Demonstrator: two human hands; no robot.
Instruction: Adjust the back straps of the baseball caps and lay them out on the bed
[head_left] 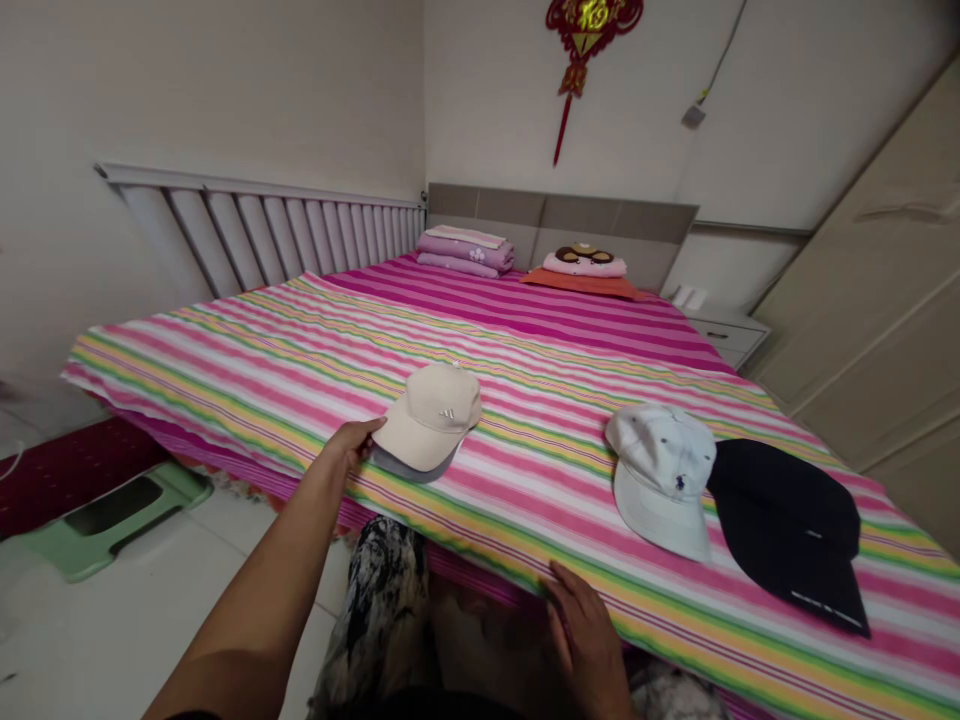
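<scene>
My left hand (350, 444) pinches the left edge of the brim of a beige baseball cap (435, 410), which carries a small emblem on its front. The cap sits on the striped bedspread (525, 480), and a grey patch shows under its brim; whether this is shadow or another brim I cannot tell. At the bed's front edge, my right hand (589, 635) is open, fingers slightly apart, holding nothing. To its right, a pale baseball cap (664, 470) with a small dark logo lies beside a flattened black cap (787, 520) with white lettering on its brim.
Folded purple bedding (465, 252) and a pink-and-orange stack (585, 270) lie near the headboard (570, 225). A white radiator (270, 225) runs along the left wall. On the floor at left stands a green stool (112, 520). A white nightstand (724, 330) stands beyond the bed's right side.
</scene>
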